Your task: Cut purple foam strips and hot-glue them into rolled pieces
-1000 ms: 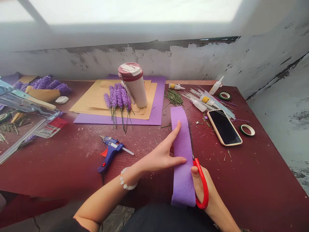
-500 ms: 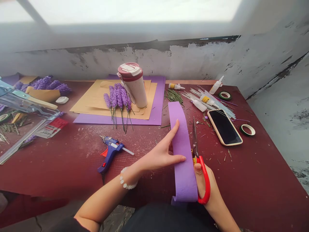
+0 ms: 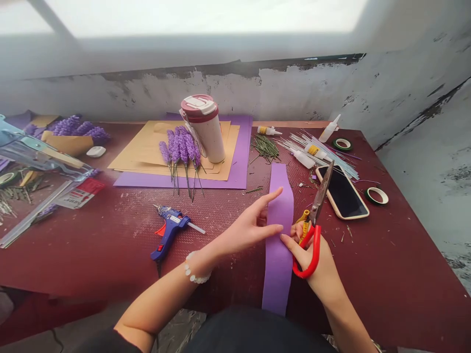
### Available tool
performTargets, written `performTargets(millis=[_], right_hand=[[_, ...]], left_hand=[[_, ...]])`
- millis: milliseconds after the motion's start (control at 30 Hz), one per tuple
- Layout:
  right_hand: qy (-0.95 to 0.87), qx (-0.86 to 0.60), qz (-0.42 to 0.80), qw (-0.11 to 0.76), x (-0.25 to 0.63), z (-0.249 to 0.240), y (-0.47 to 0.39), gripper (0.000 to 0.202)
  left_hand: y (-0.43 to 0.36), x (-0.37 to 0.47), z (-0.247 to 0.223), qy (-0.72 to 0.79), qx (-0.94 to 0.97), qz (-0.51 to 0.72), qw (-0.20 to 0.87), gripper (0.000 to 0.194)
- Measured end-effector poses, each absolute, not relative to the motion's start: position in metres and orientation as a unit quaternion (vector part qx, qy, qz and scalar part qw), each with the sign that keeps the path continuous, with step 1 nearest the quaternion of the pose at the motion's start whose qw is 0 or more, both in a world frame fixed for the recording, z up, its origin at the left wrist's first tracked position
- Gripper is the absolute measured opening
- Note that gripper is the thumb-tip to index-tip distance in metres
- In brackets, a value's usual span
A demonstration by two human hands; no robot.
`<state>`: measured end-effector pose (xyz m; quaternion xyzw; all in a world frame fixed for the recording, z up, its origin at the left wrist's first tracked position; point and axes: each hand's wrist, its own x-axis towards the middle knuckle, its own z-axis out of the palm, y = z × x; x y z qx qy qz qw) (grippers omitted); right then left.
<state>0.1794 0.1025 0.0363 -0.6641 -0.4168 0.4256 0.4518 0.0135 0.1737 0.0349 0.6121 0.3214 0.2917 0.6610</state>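
Purple strip (image 3: 276,277): between our two hands, running lengthwise beneath the left fingertips.
Left hand (image 3: 257,223): we hold the strip, thumb and forefinger spread apart on its face, other fingers partly hidden at its left edge.
Right hand (image 3: 312,262): our fingers curl closed about the scissors (image 3: 315,212), thumb tip on the strip's right edge.
Blades: together, pointing beyond our right fingers.
Glue gun (image 3: 170,234): well left of our left fingers.

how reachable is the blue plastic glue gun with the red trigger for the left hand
Likely yes: nothing covers the glue gun or stands between, though the left hand would first have to let go of the long flat purple strip.
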Motion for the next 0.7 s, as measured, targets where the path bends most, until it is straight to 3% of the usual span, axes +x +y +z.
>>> performTargets(millis=[133,300,400,600,700], right_hand=[[-0.393,-0.608,0.497,0.479,0.179,0.034,0.102,0.063],[-0.398,-0.510,0.603,0.466,0.186,0.024,0.087,0.081],[-0.416,-0.495,0.629,0.432,0.193,0.022,0.075,0.081],[-0.465,-0.485,0.642,0.370,0.194,0.022,0.061,0.081],[-0.515,-0.513,0.582,0.365,0.189,0.020,0.059,0.084]], left_hand=[[0.175,0.014,0.032,0.302,0.651,0.337,0.609,0.069],[0.177,0.012,0.035,0.302,0.592,0.372,0.648,0.082],[0.177,0.010,0.040,0.298,0.569,0.378,0.666,0.091],[0.176,0.008,0.044,0.285,0.558,0.382,0.679,0.101],[0.176,0.009,0.042,0.282,0.554,0.383,0.684,0.101]])
